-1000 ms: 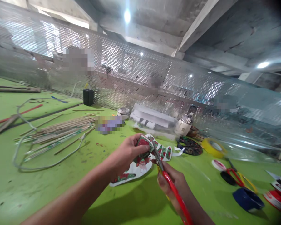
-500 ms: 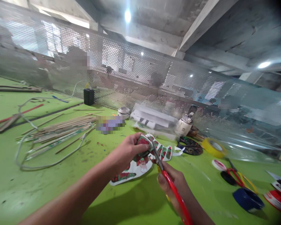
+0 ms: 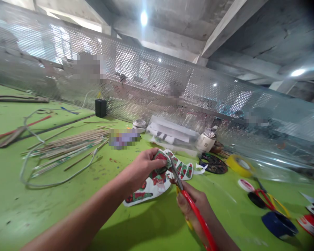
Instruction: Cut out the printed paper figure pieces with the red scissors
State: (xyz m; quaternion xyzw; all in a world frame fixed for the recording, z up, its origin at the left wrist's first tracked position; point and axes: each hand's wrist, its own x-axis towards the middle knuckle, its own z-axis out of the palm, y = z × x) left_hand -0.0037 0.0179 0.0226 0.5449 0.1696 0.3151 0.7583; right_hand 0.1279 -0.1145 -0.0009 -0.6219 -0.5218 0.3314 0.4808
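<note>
My left hand (image 3: 149,162) pinches a white paper sheet printed with red and green shapes (image 3: 143,197), its thumb on top near the upper edge. Part of the sheet hangs below that hand, and a toothed-looking strip of it reaches out to the right. In my right hand (image 3: 192,202) is a pair of scissors (image 3: 188,198) with one red and one yellow handle. The metal blades point up and left, against the paper right beside my left fingertips. Whether the blades are fully closed I cannot make out.
Thin bamboo sticks (image 3: 75,143) and a grey cable (image 3: 57,186) lie left on the green table. Behind stand a white jar (image 3: 207,138) and plastic-wrapped paper (image 3: 172,130). At right are yellow tape (image 3: 240,165), a blue tape roll (image 3: 279,224) and other scissors (image 3: 267,200). A perforated screen (image 3: 146,76) runs behind.
Both hands, the paper and the scissors hold nearly the same pose. The whole view has shifted very slightly, so things sit a little farther right.
</note>
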